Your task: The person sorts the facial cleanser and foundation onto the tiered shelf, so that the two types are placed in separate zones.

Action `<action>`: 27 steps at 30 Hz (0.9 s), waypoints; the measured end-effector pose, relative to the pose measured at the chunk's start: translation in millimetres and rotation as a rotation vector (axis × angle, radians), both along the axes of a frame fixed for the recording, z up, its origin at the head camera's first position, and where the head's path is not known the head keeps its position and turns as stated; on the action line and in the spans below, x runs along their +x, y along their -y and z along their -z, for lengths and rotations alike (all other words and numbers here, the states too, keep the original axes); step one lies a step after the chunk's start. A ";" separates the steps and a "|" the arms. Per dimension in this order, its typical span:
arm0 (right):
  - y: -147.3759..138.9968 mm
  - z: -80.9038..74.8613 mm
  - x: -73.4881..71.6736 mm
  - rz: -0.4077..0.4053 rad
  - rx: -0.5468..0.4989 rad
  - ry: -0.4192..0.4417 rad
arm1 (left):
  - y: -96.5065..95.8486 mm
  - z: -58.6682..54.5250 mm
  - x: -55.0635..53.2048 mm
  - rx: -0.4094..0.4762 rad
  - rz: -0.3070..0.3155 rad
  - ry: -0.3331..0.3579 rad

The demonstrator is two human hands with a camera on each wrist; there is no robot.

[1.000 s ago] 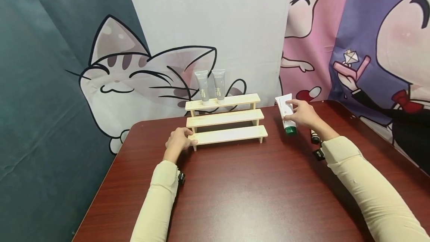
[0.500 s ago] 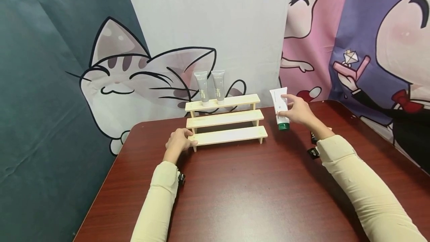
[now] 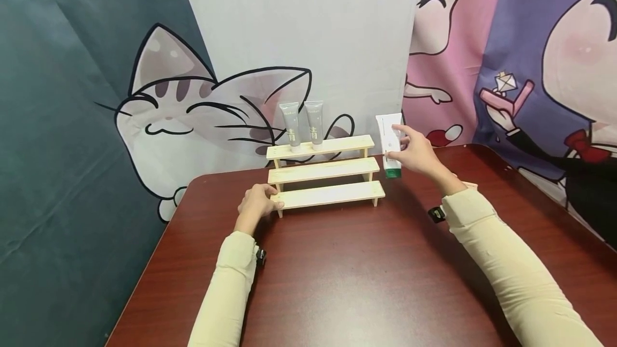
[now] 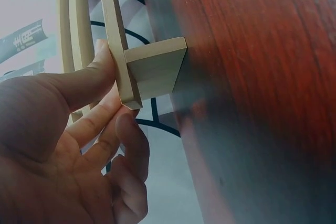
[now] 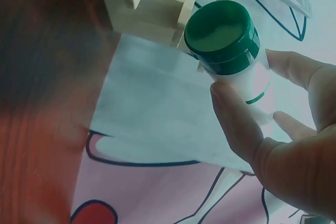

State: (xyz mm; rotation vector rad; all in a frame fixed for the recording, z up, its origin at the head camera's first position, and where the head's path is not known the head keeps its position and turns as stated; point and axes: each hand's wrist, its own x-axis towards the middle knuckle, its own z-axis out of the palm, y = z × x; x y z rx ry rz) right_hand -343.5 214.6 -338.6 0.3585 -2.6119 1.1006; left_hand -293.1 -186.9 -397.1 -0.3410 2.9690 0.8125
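White tube (image 3: pixel 388 140) is pinched, cap down, by the right hand (image 3: pixel 418 152) just beside the rack (image 3: pixel 330 195), itself gripped by the left hand (image 3: pixel 255 201). Carrying seems in hand; steady, upright alignment is likely called for.

Pale glare on the red-brown table (image 3: pixel 356 299); wrist views hazy.

A dark red table (image 3: pixel 366 261) with rounded far corners stands before a cloth backdrop (image 3: pixel 299 15), where a smiling cat (image 3: pixel 166 106) spans teal and pale grey. To my right, cartoon figures (image 3: pixel 578 52) fill the pink and purple stretches, one holding an open pink box (image 3: pixel 508 102). Light gleams on the tabletop.
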 end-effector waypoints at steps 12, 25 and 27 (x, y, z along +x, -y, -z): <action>26.9 -9.9 -8.7 0.001 -0.054 -0.019 | -0.5 -0.9 1.5 -0.004 -0.013 0.006; 34.0 -8.1 -15.2 -0.003 -0.142 -0.051 | -2.5 -0.3 0.7 -0.008 -0.008 0.009; 35.2 -8.3 -15.9 -0.010 -0.156 -0.060 | -2.1 -0.3 0.9 -0.008 -0.007 0.009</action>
